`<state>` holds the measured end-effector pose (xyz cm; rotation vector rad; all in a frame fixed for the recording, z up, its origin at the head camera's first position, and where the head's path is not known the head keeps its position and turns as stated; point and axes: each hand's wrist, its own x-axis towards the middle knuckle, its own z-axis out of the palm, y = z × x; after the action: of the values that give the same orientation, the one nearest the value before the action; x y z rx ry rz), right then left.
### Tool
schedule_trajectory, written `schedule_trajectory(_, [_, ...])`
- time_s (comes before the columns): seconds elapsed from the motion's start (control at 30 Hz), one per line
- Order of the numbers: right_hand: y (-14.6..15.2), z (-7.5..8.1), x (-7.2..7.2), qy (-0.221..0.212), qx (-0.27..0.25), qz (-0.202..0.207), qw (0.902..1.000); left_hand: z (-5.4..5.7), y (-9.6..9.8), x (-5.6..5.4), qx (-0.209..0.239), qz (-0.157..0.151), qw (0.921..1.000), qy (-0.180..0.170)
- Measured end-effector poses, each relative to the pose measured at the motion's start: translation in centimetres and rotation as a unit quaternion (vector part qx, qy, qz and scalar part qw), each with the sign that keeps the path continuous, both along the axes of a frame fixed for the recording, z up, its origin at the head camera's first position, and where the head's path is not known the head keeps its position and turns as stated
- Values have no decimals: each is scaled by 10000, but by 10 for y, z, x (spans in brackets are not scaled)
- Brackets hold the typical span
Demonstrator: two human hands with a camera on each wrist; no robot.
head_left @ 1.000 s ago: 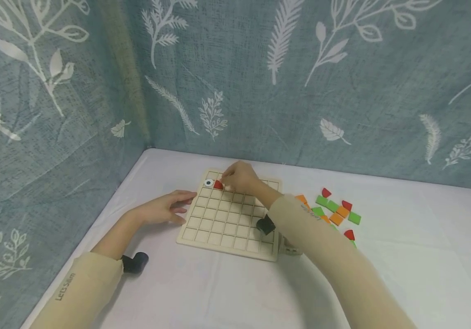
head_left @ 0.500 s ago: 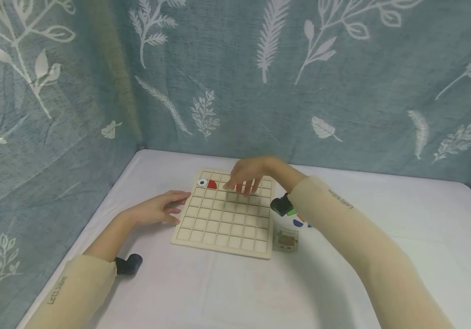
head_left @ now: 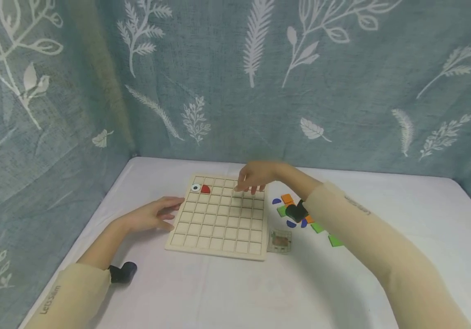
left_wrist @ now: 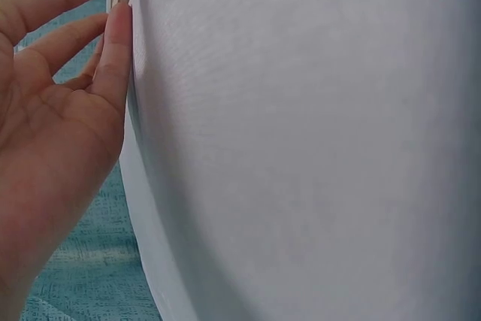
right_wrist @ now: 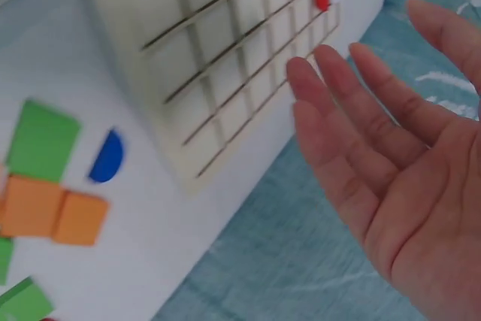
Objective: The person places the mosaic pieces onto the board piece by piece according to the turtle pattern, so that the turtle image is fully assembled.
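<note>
A pale wooden grid board (head_left: 216, 226) lies on the table. Near its far left corner sit a white round piece with a dark centre (head_left: 195, 187) and, just right of it, a red quarter-round piece (head_left: 205, 189). My left hand (head_left: 149, 215) touches the board's left edge with its fingertips, fingers loosely extended, also visible in the left wrist view. Over the far right part of the board hovers my right hand (head_left: 256, 176); the right wrist view shows its palm bare and the fingers (right_wrist: 368, 125) spread and relaxed, holding nothing.
Right of the board lie loose pieces: orange squares (head_left: 287, 198), green ones (head_left: 336, 240) and blue half-rounds (head_left: 276, 201), partly covered by the right forearm. A small clear gridded piece (head_left: 280, 241) lies beside the board's near right edge. A patterned curtain (head_left: 219, 91) hangs behind the table.
My right hand has let go of the red quarter-round piece and moved right across the board, its fingers loosening. The left hand stays at the board's edge. The head view has shifted slightly.
</note>
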<state>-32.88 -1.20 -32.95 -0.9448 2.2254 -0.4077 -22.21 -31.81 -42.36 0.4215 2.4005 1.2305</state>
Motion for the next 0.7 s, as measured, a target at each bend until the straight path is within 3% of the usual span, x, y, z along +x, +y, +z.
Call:
schedule_trajectory(0.27, [33,-17,-3,275,-415,-107,9987,0,1,-1,63,64,9999,-119])
schedule_trajectory(0.43, [51,-24,-2,707,-602,-191,9955,0,2,-1,67,49,9999,-127])
schedule_trajectory(0.7, [76,-32,2,1410,-405,-393,9884,1,2,0,52,39,9999,-123])
